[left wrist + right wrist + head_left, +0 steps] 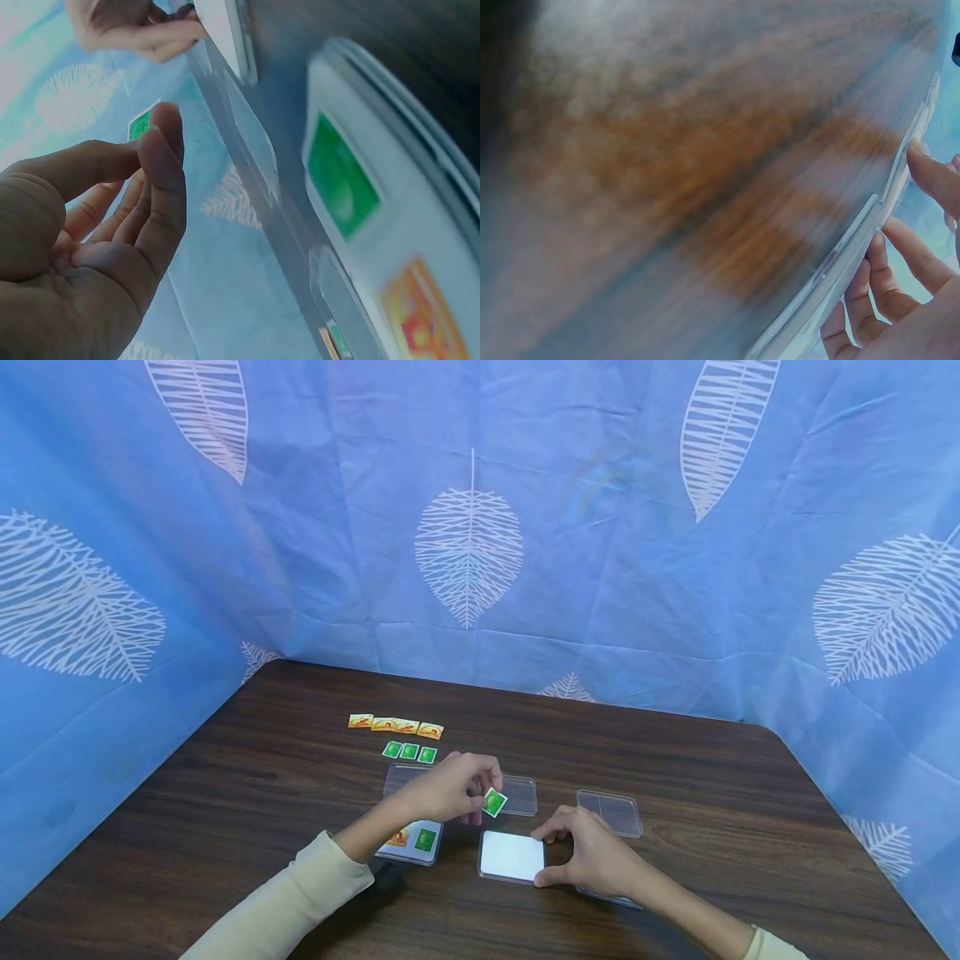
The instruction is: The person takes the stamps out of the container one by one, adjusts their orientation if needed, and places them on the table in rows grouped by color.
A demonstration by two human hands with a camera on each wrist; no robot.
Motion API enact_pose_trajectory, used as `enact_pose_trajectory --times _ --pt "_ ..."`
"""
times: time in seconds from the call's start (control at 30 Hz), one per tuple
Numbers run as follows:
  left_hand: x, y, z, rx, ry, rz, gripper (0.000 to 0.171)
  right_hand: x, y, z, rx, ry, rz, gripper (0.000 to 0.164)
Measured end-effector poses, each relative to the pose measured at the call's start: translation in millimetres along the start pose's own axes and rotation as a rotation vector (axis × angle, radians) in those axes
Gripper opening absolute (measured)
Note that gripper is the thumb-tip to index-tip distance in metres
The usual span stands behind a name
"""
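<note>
My left hand point(448, 787) pinches a small green stamp point(495, 802) between thumb and fingertips. It is raised above the table, just behind a clear plastic case point(512, 877) with a blank white insert point(512, 856). My right hand point(594, 853) grips that case by its right side, thumb at the near corner and a finger at the far one. To the left, partly under my left forearm, lies another case point(408, 861) holding an orange stamp point(421, 315) and a green stamp point(341, 174) on white.
Clear lids point(521, 796) lie behind the cases, including one at the right point(619, 814). Farther back on the dark wooden table point(712, 793) are a row of green stamps point(409, 751) and a row of orange stamps point(395, 725). Another case point(617, 901) shows partly beneath my right hand.
</note>
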State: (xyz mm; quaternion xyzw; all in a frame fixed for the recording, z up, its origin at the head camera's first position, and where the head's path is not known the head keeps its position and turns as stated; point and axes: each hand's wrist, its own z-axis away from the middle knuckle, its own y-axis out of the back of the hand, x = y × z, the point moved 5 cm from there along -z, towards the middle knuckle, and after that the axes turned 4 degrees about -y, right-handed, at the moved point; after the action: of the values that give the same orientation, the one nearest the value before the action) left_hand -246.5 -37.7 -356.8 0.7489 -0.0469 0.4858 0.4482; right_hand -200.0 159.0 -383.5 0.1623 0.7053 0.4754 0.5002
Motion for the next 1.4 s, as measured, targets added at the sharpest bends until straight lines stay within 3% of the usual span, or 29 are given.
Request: enact_pose_trajectory --times 0.17,0.47,0.87,1.2,1.4 --pt "-4.0 13.5 7.4 0.02 -0.004 -0.011 0.02 -0.7 0.3 1.1 0.013 0.019 0.0 0.045" --pt "-9.3 32.3 19.6 0.082 0.056 0.0 0.028 -1.6 -0.2 2.7 0.022 0.034 0.001 0.046" --pt "-15.8 49.5 31.0 0.127 0.068 -0.055 0.028 -0.6 -0.5 3.3 0.019 0.035 -0.005 0.046" --pt "-24.5 61.1 38.1 0.149 0.108 -0.016 0.027 0.3 -0.7 3.3 0.022 0.045 -0.002 0.047" --pt "-27.4 66.7 42.9 0.162 0.1 -0.047 0.022 0.5 -0.8 2.7 0.021 0.046 -0.003 0.047"
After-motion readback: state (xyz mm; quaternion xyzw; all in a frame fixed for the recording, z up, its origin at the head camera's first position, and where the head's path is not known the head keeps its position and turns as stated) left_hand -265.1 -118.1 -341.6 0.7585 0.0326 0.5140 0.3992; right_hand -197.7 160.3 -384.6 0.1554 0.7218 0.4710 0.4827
